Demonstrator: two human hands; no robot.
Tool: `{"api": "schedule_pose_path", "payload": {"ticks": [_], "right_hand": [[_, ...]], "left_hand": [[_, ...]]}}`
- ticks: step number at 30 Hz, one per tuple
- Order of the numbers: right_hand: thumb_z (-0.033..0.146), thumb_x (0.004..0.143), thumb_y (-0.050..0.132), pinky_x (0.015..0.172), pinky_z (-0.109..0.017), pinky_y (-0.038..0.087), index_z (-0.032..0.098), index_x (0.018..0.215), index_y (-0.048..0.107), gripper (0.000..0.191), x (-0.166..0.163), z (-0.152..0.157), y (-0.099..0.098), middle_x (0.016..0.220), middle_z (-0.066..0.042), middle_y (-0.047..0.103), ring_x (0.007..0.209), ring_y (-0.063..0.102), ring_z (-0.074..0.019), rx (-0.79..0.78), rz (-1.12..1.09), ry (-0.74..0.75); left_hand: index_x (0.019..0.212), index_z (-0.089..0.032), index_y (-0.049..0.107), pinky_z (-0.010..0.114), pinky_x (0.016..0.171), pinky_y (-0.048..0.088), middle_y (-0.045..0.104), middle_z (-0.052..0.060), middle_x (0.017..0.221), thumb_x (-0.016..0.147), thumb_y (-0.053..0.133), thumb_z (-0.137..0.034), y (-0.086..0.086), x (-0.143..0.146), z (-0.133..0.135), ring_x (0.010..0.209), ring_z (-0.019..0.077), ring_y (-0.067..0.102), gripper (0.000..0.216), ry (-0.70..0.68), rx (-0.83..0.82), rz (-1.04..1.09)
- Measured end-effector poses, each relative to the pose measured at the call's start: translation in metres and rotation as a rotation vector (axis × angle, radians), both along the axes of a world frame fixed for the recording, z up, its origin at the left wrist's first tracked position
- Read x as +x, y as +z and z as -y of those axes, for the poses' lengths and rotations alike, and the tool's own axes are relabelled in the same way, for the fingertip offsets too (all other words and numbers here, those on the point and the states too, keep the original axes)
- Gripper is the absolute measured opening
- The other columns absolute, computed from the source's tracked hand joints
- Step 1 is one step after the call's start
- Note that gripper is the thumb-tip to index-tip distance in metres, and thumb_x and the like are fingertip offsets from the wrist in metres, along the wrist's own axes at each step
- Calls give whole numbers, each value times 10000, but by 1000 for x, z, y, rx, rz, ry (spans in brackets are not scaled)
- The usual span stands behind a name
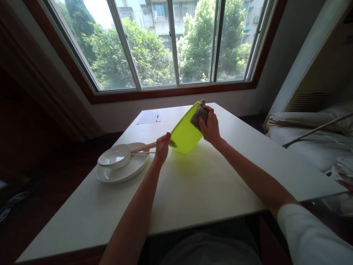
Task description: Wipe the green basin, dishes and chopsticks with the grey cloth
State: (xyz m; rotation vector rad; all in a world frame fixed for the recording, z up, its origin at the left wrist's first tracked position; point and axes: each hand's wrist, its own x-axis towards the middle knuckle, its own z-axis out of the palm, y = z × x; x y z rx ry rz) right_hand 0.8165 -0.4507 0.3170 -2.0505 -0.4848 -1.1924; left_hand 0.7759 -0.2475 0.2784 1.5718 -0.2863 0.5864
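A translucent lime-green plastic basin is tilted up over the white table, its rim facing away from me. My left hand grips its left edge, thumb uppermost. In my right hand is a grey cloth, pressed against the basin's upper right side. To the left, a white bowl leans on a large white oval plate. Several wooden chopsticks reach from the bowl toward my left hand; their far ends are hidden behind it.
The white table spans the view below a window. At its far left lies a sheet of paper with a pen on it. A pale sofa stands right of the table, with a thin stick across it.
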Motion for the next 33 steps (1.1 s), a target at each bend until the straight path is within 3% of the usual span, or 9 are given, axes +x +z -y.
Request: {"api": "schedule_pose_path", "payload": {"ticks": [5,9,13,17,21,26,30,33], "right_hand": [[389,819,510,1027,-470,299,165,1141,505,393,-35,-28,-11,1389,-142,459,1266,384,-300,-255,142,-93],[368,860,469,1043,-491,238,185,1181,550,379,-52,-48,-38,1419,-110,445,1303,350,-305,-479,244,-105],[252,868,459,1002,-426,293,228,1279,530,418,-57,-60,-70,1372,-69,512,1260,421,-256,-656,313,-19],[204,863,467,936,-355,351,278,1300,526,447,-55,-61,-80,1311,-39,572,1193,485,-209,-762,247,48],[251,872,476,981,-389,309,315,1272,541,411,-50,-54,-68,1322,-20,558,1201,462,-222,-731,276,22],[391,870,477,1027,-464,262,330,1243,551,385,-48,-42,-37,1387,-24,478,1235,391,-288,-566,257,-56],[389,853,473,1027,-461,286,256,1240,542,415,-41,-29,-9,1398,-66,436,1227,369,-307,-396,127,-90],[358,850,454,1017,-452,312,207,1249,501,429,-26,-11,5,1361,-99,458,1199,400,-291,-296,71,-32]], "left_hand": [[480,-182,457,250,454,320,434,-24,441,718,518,-708,2,2,3,423,93,398,580,5,-27,-15],[481,-181,398,251,449,253,363,-39,458,706,544,-697,3,3,3,455,81,313,581,55,-36,17],[494,-185,396,260,440,221,340,-41,468,693,547,-706,3,3,3,460,82,283,578,35,-66,-13],[497,-183,398,258,450,247,355,-36,473,711,556,-679,3,3,3,470,86,307,562,37,-63,-15],[495,-183,377,254,441,235,336,-44,466,707,537,-700,5,2,4,467,80,282,581,52,-49,2],[485,-184,399,259,446,244,357,-39,463,703,535,-709,3,4,1,470,84,297,584,54,-75,-8],[442,-192,410,264,469,300,370,-27,418,738,531,-672,-2,7,-3,453,103,371,577,77,-88,-29],[420,-204,402,274,492,320,362,-22,395,749,522,-663,-5,6,-6,445,119,398,578,97,-80,-19]]}}
